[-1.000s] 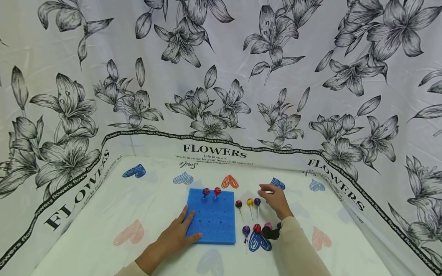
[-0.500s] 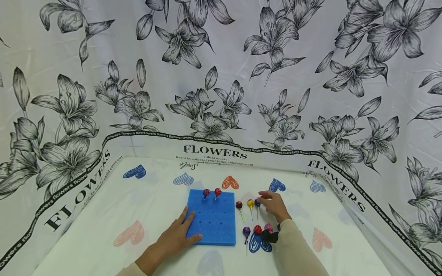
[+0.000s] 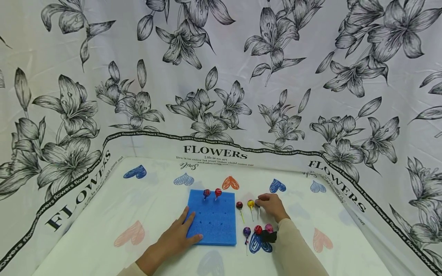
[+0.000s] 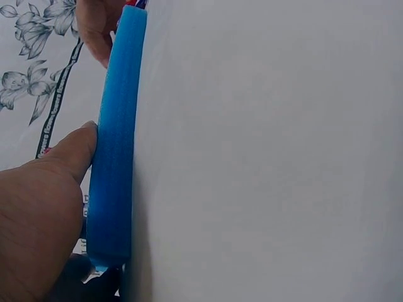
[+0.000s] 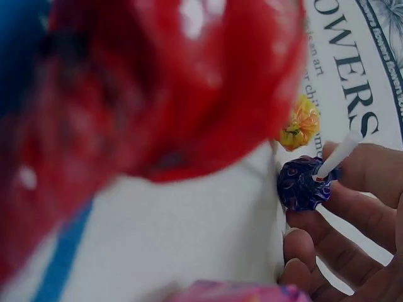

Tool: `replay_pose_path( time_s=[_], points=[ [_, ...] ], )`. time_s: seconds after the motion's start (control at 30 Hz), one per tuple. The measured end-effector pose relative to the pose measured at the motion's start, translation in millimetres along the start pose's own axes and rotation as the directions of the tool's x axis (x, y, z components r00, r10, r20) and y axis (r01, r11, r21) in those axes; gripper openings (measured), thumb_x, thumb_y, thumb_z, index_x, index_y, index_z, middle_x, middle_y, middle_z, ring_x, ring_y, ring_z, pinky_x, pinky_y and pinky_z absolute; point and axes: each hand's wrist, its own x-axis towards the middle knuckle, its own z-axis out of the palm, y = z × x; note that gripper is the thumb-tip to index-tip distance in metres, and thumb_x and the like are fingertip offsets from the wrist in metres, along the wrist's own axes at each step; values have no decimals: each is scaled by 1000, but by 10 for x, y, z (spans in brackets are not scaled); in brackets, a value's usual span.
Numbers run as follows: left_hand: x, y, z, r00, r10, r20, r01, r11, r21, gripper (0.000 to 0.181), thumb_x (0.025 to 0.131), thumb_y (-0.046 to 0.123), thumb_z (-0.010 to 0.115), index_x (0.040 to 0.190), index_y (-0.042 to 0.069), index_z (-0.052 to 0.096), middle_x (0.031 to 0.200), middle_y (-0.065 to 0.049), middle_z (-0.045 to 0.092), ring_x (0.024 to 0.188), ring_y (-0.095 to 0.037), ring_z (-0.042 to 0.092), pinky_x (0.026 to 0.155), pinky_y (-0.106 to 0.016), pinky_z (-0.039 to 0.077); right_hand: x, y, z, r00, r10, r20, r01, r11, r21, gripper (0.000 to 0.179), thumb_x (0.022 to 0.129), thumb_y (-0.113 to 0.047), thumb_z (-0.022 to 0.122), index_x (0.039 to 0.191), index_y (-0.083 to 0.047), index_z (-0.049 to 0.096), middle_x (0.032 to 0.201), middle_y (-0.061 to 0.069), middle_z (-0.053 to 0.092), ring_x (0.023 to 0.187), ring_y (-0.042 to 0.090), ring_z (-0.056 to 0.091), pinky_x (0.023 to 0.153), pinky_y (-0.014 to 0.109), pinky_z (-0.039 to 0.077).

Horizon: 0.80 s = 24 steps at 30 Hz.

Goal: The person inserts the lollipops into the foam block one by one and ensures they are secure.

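Note:
My left hand lies with fingers spread over the left edge of a blue foam block, its thumb against the top face in the left wrist view. Two wrapped lollipops stand upright in the block's back row, among several small holes. To the right of the block, my right hand pinches the head of a dark purple lollipop, whose white stick points toward me. Beside it lie a yellow lollipop and a dark red one.
Nearer me lie a purple lollipop, a red one and a pink one. The black wrist camera overlaps this row. A white cloth with printed hearts covers the table; a flower-print curtain rises behind.
My right hand has come down and a little toward me onto the dark purple lollipop, and its fingers have closed on the head. The left hand and the foam block stay put.

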Motion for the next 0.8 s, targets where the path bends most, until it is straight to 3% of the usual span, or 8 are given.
replay_pose_path(
  time_s=[0.17,0.3,0.43,0.6,0.8],
  points=[
    [3,2,3,1000,-2,1,2,1000,-13,92,82,63,63,149,7,36,158,-18,16,129,-54,33,91,-66,39,-15,-31,-27,1000,3,-11,-3,1000,-3,28,89,-20,72,112,-4,70,97,6,68,88,25,60,79,39,52],
    [9,-2,9,1000,-12,7,12,1000,-4,93,82,65,62,150,8,36,158,-17,16,129,-53,33,90,-66,39,-29,-56,-82,1000,11,-26,-8,993,118,31,90,-18,70,115,-1,67,97,8,69,82,22,64,71,33,55],
    [7,-2,0,1000,-10,1,10,1000,2,92,82,64,63,150,8,36,158,-18,16,129,-54,33,90,-66,39,-34,-84,-130,999,-21,-40,30,970,241,34,92,-15,68,120,3,64,103,12,68,85,23,66,75,34,56],
    [0,5,-8,1000,-10,1,10,1000,-1,92,82,64,63,150,7,36,158,-18,16,130,-53,33,90,-66,39,-36,-126,-157,995,-65,-69,86,927,365,34,92,-12,68,122,3,62,108,15,66,93,26,66,81,36,54],
    [-15,7,-18,1000,-6,1,6,1000,1,92,82,63,63,150,7,36,157,-18,17,129,-54,33,90,-66,39,-40,-238,-158,993,-86,-84,117,848,517,30,92,-8,67,121,-2,63,112,17,64,103,36,63,82,37,54]
  ],
)
